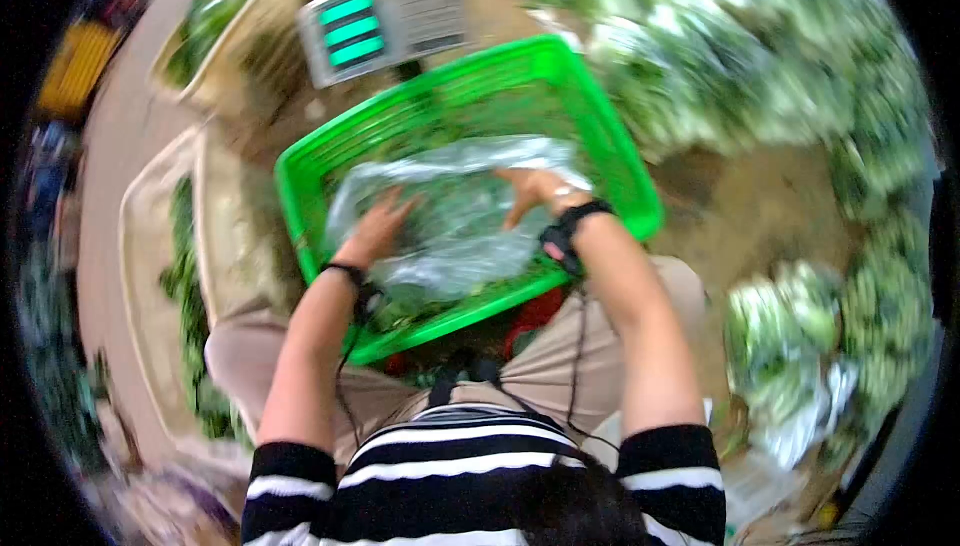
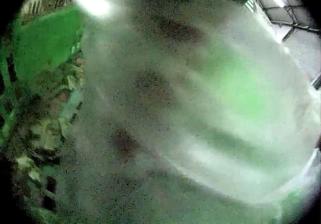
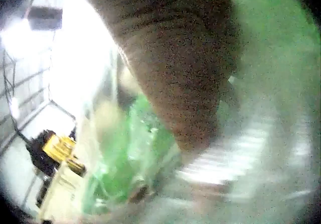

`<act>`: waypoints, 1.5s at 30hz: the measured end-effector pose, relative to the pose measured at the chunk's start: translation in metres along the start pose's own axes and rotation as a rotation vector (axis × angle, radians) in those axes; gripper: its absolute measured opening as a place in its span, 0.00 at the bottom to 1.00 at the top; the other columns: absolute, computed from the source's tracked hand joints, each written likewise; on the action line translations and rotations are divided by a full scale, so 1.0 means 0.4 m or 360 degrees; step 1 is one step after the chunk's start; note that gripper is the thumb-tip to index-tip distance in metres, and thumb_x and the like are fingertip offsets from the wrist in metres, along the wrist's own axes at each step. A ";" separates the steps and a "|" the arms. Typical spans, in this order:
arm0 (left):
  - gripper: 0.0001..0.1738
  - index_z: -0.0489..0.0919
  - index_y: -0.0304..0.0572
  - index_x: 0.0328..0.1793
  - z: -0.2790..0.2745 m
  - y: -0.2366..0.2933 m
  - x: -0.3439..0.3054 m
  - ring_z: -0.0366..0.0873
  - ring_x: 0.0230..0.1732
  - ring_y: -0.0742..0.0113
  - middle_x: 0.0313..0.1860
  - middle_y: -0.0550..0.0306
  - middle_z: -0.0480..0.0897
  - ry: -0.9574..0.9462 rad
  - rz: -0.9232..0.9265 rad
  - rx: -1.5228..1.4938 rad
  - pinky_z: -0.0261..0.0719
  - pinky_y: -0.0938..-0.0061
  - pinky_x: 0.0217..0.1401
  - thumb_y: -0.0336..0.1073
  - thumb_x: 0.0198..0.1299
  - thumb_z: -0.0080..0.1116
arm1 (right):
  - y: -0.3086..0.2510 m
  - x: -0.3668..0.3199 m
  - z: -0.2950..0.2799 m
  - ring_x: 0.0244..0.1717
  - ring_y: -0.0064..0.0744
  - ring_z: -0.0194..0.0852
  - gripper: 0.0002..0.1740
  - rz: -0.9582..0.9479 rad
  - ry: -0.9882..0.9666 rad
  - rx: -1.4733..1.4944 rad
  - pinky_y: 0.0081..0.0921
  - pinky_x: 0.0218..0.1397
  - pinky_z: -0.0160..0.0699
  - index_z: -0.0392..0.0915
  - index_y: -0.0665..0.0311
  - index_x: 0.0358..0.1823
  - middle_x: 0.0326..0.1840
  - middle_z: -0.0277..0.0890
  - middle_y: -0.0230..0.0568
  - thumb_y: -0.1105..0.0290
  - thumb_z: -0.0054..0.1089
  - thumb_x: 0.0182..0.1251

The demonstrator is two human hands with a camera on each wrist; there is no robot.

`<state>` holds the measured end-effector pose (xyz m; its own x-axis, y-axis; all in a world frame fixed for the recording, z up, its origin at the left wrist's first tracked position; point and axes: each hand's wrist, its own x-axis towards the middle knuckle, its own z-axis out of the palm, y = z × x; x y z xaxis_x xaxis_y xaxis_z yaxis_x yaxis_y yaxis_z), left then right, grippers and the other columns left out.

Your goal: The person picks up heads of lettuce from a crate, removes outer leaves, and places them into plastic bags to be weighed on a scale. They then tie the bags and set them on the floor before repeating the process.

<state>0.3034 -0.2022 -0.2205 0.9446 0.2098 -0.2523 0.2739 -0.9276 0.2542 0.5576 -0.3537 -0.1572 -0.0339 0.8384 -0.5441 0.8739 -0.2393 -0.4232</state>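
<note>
A clear plastic bag point(image 1: 465, 271) lies spread inside a green plastic crate point(image 1: 632, 161), its film loose and crumpled. My left hand point(image 1: 375, 229) is at the bag's left part, fingers spread. In the left wrist view, cloudy film point(image 2: 210, 148) fills most of the picture and hides that hand's details. Over the bag's right part, my right hand point(image 1: 535, 193) has its thumb and fingers apart. The right wrist view shows this hand point(image 3: 175, 78) dark and close, with blurred film point(image 3: 271, 138) around its fingertips. Leafy scraps point(image 2: 50, 128) line the crate beside the bag.
A scale display point(image 1: 350, 28) with green digits stands behind the crate. Pale tubs point(image 1: 225, 216) with leafy greens are at left. Bagged leafy vegetables point(image 1: 720, 66) cover the far right, with more bundles point(image 1: 785, 331) nearer. My knees point(image 1: 675, 291) flank the crate.
</note>
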 end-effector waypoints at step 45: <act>0.42 0.64 0.36 0.53 -0.195 -0.224 -1.051 0.72 0.46 0.48 0.45 0.43 0.74 0.0198 -0.1304 -0.0636 0.73 0.63 0.45 0.42 0.28 0.71 | -0.920 -0.083 0.011 0.40 0.30 0.75 0.23 -0.0636 0.0073 0.0851 0.24 0.43 0.73 0.68 0.73 0.50 0.42 0.75 0.47 0.78 0.58 0.49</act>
<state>-0.1042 -0.1833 -0.0643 0.4341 0.8073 -0.3996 0.8863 -0.3033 0.3500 0.2351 -0.2956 0.0134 -0.2745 0.9300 -0.2445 0.4373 -0.1057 -0.8931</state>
